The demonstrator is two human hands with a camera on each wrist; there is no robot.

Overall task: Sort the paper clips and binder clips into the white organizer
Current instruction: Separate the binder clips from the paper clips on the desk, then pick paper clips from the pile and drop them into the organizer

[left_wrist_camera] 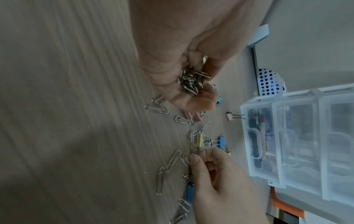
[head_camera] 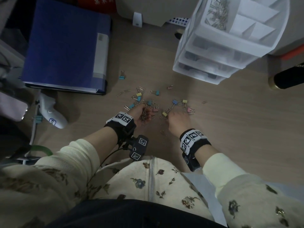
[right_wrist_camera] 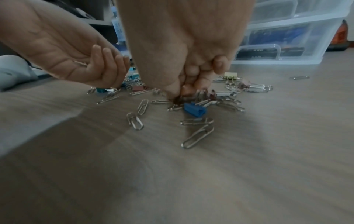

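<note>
Silver paper clips (right_wrist_camera: pixel 197 136) and small coloured binder clips (head_camera: pixel 174 101) lie scattered on the wooden table. My left hand (head_camera: pixel 144 112) is cupped palm-up at the left of the pile, fingers curled round a bunch of paper clips (left_wrist_camera: pixel 193 81). My right hand (head_camera: pixel 174 115) reaches down beside a yellow binder clip (head_camera: pixel 164 114); thumb and forefinger pinch one paper clip (left_wrist_camera: pixel 193 149) at the table. A blue binder clip (right_wrist_camera: pixel 195 109) lies just in front of those fingertips. The white organizer (head_camera: pixel 230 46) stands at the far right, with paper clips (head_camera: pixel 217 14) in one top compartment.
A blue binder folder (head_camera: pixel 65 46) lies at the far left, a white handheld device (head_camera: pixel 52 112) in front of it. A black bottle with a gold cap (head_camera: pixel 287 78) lies at the right edge. A perforated white basket (head_camera: pixel 177 20) stands behind the organizer.
</note>
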